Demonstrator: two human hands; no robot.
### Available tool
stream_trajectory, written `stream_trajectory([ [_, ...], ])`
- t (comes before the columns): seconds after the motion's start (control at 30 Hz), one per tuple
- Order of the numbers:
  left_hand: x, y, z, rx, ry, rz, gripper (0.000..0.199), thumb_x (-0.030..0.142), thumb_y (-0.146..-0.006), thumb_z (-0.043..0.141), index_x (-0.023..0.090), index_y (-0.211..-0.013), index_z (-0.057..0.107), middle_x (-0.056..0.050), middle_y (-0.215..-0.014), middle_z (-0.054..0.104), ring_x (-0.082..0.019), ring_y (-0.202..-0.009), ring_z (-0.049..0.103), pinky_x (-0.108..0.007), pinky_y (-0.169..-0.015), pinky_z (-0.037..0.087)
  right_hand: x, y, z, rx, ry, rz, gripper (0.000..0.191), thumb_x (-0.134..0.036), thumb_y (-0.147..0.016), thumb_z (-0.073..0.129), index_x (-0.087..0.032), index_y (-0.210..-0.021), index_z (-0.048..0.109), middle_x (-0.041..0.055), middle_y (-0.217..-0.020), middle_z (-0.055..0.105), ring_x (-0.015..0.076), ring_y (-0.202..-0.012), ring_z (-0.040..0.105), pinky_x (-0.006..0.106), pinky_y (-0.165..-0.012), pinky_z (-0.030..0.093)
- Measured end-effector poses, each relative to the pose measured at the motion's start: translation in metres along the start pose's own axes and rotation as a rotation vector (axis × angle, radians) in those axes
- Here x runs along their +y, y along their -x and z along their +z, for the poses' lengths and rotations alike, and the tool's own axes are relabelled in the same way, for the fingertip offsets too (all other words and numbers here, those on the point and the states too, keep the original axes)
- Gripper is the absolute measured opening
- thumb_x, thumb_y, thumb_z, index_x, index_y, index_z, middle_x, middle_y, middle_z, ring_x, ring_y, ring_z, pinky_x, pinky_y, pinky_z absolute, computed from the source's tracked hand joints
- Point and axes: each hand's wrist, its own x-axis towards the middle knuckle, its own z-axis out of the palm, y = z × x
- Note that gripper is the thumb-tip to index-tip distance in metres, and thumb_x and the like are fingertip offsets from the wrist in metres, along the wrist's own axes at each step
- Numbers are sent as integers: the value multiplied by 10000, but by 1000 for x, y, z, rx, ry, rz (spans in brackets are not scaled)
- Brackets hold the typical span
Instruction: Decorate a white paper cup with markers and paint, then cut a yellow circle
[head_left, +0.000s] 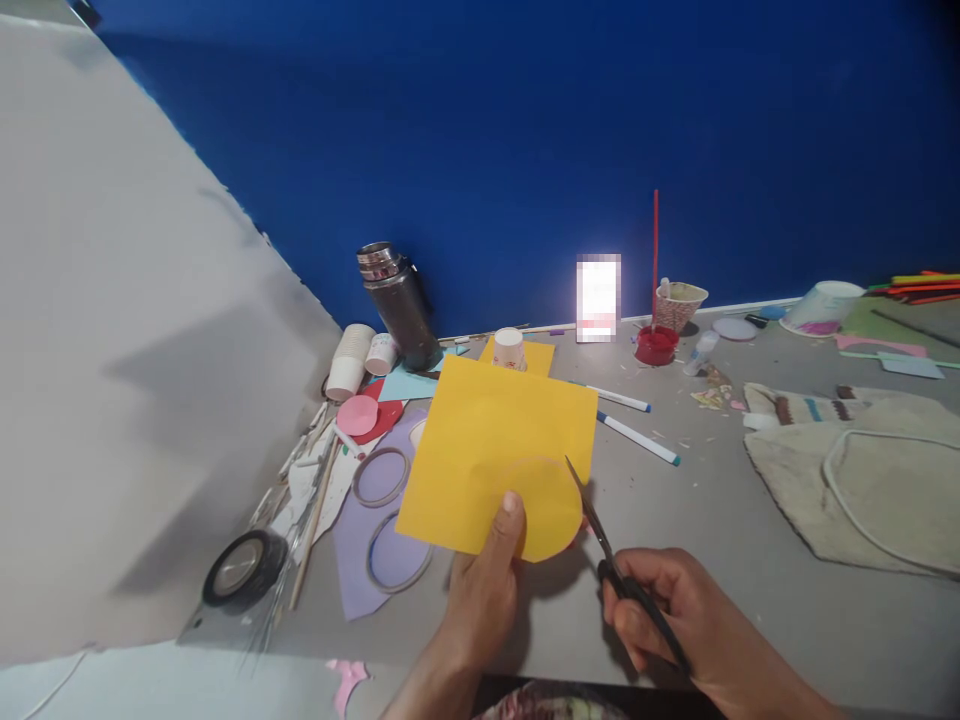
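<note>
A yellow sheet of paper [487,430] is held up over the grey table, its lower right part cut to a rounded edge. My left hand [491,570] pinches its bottom edge, thumb on top and the other fingers hidden beneath. A faint curved line runs across the sheet from the cut edge. In my right hand [660,610] is a pair of black-handled scissors [600,532], their blades pointing up and left at the sheet's right edge by the curve.
On the left are a dark flask [401,315], stacked paper cups [350,360], purple paper [352,565] with two rings, and black tape [244,568]. Markers [637,438], a red lid [656,345] with a straw and a cloth [825,500] with a white cable lie right.
</note>
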Motion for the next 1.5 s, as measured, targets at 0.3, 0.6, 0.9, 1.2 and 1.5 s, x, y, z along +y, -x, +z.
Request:
stream_trajectory([
  [0.3,3,-1,1,-75,264,-48,471,572,-852,762,215,-1161,756,-127,-1238,801,-402,-1273,702,-441,-941,645,-3,1,0,-17,9,-33,711,-870,-620,773,-203,-665,531,-34,-561,488,97,-524,420,250,-542,391],
  [0.6,8,-2,3,-87,243,-18,522,563,-860,749,259,-1285,725,-104,-1228,808,-392,-1272,705,-455,-945,645,3,1,-2,-30,-1,-42,693,-852,-663,769,-199,-689,539,-33,-577,494,103,-538,439,256,-566,453],
  [0.9,8,-2,1,-112,261,-25,509,570,-874,758,241,-1262,741,-107,-1206,812,-386,-1202,735,-437,-902,650,-5,1,1,22,19,-23,663,-804,-643,795,-211,-622,498,-35,-534,477,98,-512,436,254,-543,417],
  [1.2,9,-6,-1,-134,332,-40,548,567,-879,778,211,-1293,734,-108,-1176,817,-357,-1115,773,-415,-875,660,-3,0,-2,-2,23,-13,662,-805,-637,798,-214,-628,500,-37,-539,472,111,-522,459,261,-541,425],
  [1.5,10,-5,-2,-178,351,-47,523,546,-887,772,216,-1292,742,-114,-1198,815,-369,-1137,770,-423,-883,667,3,0,-2,-2,16,-1,707,-862,-621,779,-216,-625,493,-42,-530,464,100,-507,427,248,-528,402],
])
